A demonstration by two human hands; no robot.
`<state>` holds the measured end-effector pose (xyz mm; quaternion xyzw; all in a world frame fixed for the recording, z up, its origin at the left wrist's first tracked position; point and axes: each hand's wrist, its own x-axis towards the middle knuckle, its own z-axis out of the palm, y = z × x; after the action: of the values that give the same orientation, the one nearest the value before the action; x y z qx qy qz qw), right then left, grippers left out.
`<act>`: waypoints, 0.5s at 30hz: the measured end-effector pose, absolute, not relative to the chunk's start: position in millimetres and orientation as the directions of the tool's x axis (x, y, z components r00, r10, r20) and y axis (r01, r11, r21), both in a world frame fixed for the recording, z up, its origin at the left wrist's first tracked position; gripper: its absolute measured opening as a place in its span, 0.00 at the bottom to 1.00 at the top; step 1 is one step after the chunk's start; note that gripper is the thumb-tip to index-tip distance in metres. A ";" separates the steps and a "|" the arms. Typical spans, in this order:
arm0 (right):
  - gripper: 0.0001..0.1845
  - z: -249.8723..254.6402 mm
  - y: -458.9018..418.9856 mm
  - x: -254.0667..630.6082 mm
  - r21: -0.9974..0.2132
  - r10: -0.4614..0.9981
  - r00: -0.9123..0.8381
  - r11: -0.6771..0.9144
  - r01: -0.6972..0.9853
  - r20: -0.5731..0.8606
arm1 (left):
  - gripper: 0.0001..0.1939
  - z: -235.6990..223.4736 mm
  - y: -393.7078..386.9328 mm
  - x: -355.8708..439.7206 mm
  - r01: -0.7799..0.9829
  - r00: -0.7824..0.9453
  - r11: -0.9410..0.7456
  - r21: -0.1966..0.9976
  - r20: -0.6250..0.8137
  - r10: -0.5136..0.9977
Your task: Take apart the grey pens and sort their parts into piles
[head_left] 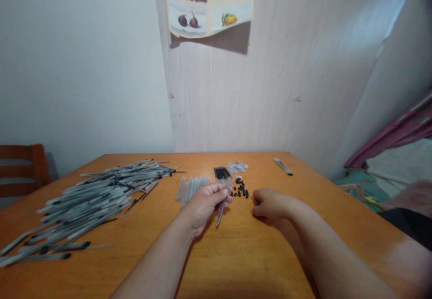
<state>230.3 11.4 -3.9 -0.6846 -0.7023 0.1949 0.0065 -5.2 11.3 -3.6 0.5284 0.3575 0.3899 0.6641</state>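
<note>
My left hand (204, 204) is closed around a clear pen barrel (222, 204) that slants down toward me over the orange wooden table (236, 254). My right hand (268, 203) rests on the table with its fingers curled in, just right of a scatter of small black caps (240, 190); whether it holds anything is hidden. Behind my left hand lie a row of clear barrels (191, 186), a bundle of black refills (221, 172) and a few clear small parts (237, 166).
A big heap of finished pens (97, 200) covers the table's left side. One single pen (282, 166) lies at the far right. A wooden chair (23, 166) stands at the left, fabric (398, 155) at the right, a fruit poster (209, 2) on the wall.
</note>
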 end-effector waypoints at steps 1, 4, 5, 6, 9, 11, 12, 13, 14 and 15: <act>0.08 -5.0 11.9 231.2 -0.286 0.965 -0.065 -0.012 0.958 -0.256 | 0.19 -3.5 11.2 -5.2 -0.139 0.440 0.136 0.981 -0.061 0.896; 0.07 -9.2 14.2 233.0 -0.306 0.964 -0.066 -0.016 0.952 -0.256 | 0.19 -4.2 12.0 -5.4 -0.127 0.439 0.128 0.984 -0.060 0.897; 0.07 -10.5 15.1 232.9 -0.310 0.965 -0.065 -0.018 0.951 -0.256 | 0.19 -4.9 12.7 -5.5 -0.124 0.441 0.126 0.984 -0.059 0.896; 0.07 -11.7 15.8 232.6 -0.315 0.965 -0.066 -0.018 0.949 -0.252 | 0.19 -5.7 13.5 -5.7 -0.124 0.445 0.125 0.984 -0.058 0.894; 0.06 -13.3 16.7 231.0 -0.343 0.970 -0.067 -0.017 0.939 -0.232 | 0.19 -8.1 15.9 -5.9 -0.126 0.458 0.122 0.985 -0.051 0.888; 0.06 -11.9 16.0 230.2 -0.382 0.978 -0.055 -0.027 0.924 -0.202 | 0.19 -8.9 16.3 -5.7 -0.125 0.461 0.119 0.985 -0.048 0.886; 0.05 -10.5 15.4 230.0 -0.412 0.982 -0.053 -0.027 0.911 -0.182 | 0.20 -8.8 16.1 -5.5 -0.125 0.460 0.118 0.985 -0.048 0.886; 0.05 -8.8 14.7 229.8 -0.447 0.986 -0.057 -0.021 0.894 -0.159 | 0.20 -8.6 15.5 -5.3 -0.125 0.458 0.118 0.985 -0.048 0.888; 0.05 -6.8 14.0 229.7 -0.486 0.988 -0.069 -0.005 0.874 -0.135 | 0.19 -8.2 14.7 -4.9 -0.124 0.456 0.118 0.985 -0.049 0.889; 0.05 -4.6 13.5 229.6 -0.525 0.990 -0.088 0.017 0.851 -0.112 | 0.19 -7.8 13.8 -4.6 -0.121 0.452 0.118 0.986 -0.051 0.891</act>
<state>229.6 13.5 -4.6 -0.6593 -0.6981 0.2386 0.1452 -4.6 13.8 -7.8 0.5414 0.3553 0.3845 0.6579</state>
